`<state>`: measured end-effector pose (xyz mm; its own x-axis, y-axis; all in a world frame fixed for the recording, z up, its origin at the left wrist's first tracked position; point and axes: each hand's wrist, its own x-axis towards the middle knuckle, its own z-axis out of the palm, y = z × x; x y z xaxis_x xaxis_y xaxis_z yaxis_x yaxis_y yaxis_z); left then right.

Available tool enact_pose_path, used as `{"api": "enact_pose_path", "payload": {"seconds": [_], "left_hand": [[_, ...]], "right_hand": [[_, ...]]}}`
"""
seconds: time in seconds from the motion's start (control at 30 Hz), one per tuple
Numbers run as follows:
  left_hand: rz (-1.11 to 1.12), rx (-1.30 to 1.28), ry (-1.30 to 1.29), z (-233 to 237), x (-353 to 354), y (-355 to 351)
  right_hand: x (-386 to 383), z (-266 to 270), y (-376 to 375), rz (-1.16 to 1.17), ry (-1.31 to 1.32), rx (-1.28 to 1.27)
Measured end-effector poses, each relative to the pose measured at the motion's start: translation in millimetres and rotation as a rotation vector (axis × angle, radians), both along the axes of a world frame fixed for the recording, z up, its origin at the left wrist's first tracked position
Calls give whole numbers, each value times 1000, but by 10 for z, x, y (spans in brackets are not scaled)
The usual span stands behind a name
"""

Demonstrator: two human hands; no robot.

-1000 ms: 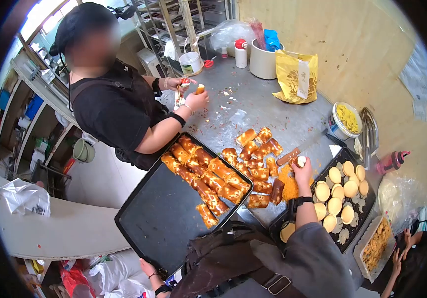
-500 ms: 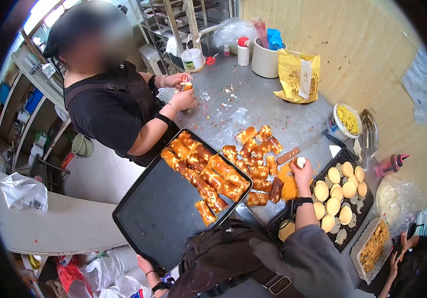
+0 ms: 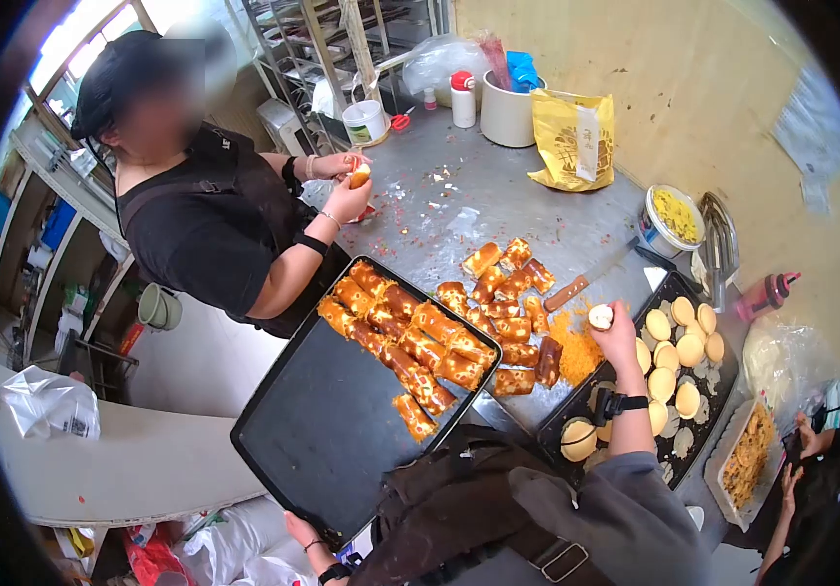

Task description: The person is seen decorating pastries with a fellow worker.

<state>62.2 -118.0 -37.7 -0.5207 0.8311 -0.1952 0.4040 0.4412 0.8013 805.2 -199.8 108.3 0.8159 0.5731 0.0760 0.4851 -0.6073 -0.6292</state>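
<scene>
The right hand [image 3: 619,340] has just drifted a little towards three o'clock — it now sits more to the side of the loose heap of fine orange shreds [image 3: 577,356] than over it. Its fingers are clamped on a short roll with a white, creamy end [image 3: 601,315], that pale end turned to ten o'clock. So the roll is held up in the hand, apart from the browned, glossy cut rolls [image 3: 512,329] at nine o'clock on the grey metal worktop [image 3: 527,210].

The wooden-handled knife [image 3: 566,293] lies at ten o'clock from the roll, untouched in both views. From the right hand, a dark tray [image 3: 698,432] of pale round discs [image 3: 665,355] spreads towards four o'clock.

At eight o'clock, the left hand [image 3: 300,528] stays at the near corner of the large black rectangular tray [image 3: 317,420]; its fingers are partly hidden by the edge, so I cannot tell how tightly they close. The browned rolls on this tray [image 3: 402,350] keep their rows, bare metal beside them.

Towards ten o'clock, a co-worker's hands [image 3: 346,200] have shifted slightly — still around a small golden piece of bread [image 3: 359,177].
</scene>
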Motion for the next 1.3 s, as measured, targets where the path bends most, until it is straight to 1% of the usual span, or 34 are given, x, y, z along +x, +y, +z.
{"api": "enact_pose_path", "payload": {"seconds": [0.07,0.13,0.17,0.27,0.37,0.47,0.57,0.67,0.77,0.87,0.97,1.07,1.1,1.13,1.17,1.2,1.27,1.3], "left_hand": [[15,-4,-14,-51,-39,-14],[-16,-7,-42,99,32,-10],[-29,-6,-53,177,55,1],[-33,3,-56,251,40,49],[2,-6,-21,278,16,81],[-4,48,-54,102,-154,98],[-5,54,-92,248,-40,80],[-27,25,-34,324,-12,79],[-9,30,-15,348,21,81],[-4,32,-32,291,-31,80],[-6,50,-1,442,106,68],[-40,45,-56,395,51,71],[-29,9,-28,394,41,92],[0,-41,70,379,36,82],[23,-58,105,326,-34,71],[46,-74,137,221,-88,85],[60,-29,118,76,-185,77],[56,-6,37,184,-98,62]], "right_hand": [[-40,151,2,92,-146,-240],[-49,251,4,175,-243,-439],[-52,333,7,217,-233,-501],[-42,451,18,314,-356,-653],[30,383,30,273,-355,-734],[92,399,42,252,-263,-762],[137,349,-5,256,-258,-657],[96,322,17,261,-278,-685],[40,114,60,182,-279,-512],[-35,-65,55,75,-302,-288],[27,-301,-20,61,-163,71],[19,-356,-60,37,-77,59],[45,-406,-61,18,-57,68],[76,-466,-70,4,-33,76],[72,-426,-81,2,-13,37],[86,-448,-89,27,-10,83],[89,-442,-92,19,-35,49],[68,-395,-75,11,-37,56]]}}
